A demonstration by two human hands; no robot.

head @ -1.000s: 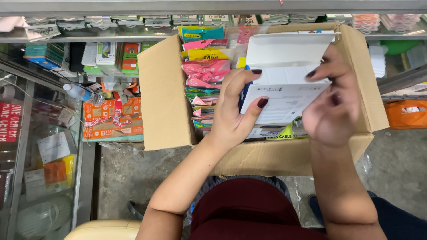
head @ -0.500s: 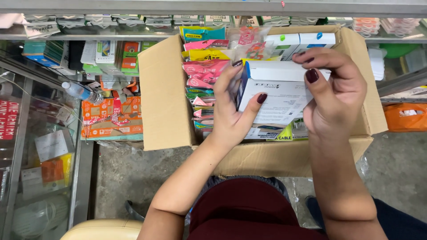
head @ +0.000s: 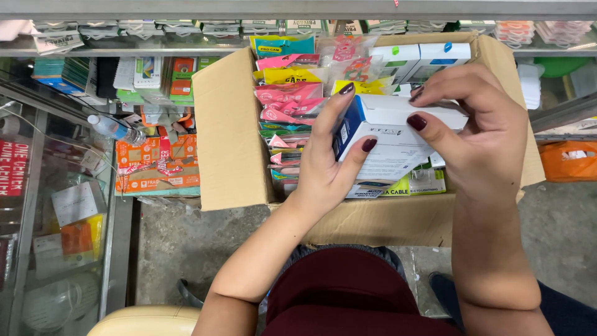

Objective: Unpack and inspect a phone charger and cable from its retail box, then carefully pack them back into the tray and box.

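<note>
A white product box with a blue side (head: 388, 140) is held over an open cardboard carton (head: 231, 143) that rests on my lap. My left hand (head: 326, 158) grips the box's left, blue end, thumb across its face. My right hand (head: 479, 134) wraps over the box's right end, fingers curled on its top edge. Under the box, the carton is packed with pink, yellow and green accessory packets (head: 286, 102) and more white boxes (head: 418, 56) at its far end.
A glass display counter (head: 56, 211) with small packaged goods and a plastic water bottle (head: 115, 129) stands to the left. Shelves of packaged items (head: 155, 28) run along the top. An orange bag (head: 569, 160) lies at the right. Concrete floor (head: 180, 249) shows below.
The white box has turned in both hands, from flat with its flap raised to closed with its blue side showing. My right hand has shifted from beside the box onto its top.
</note>
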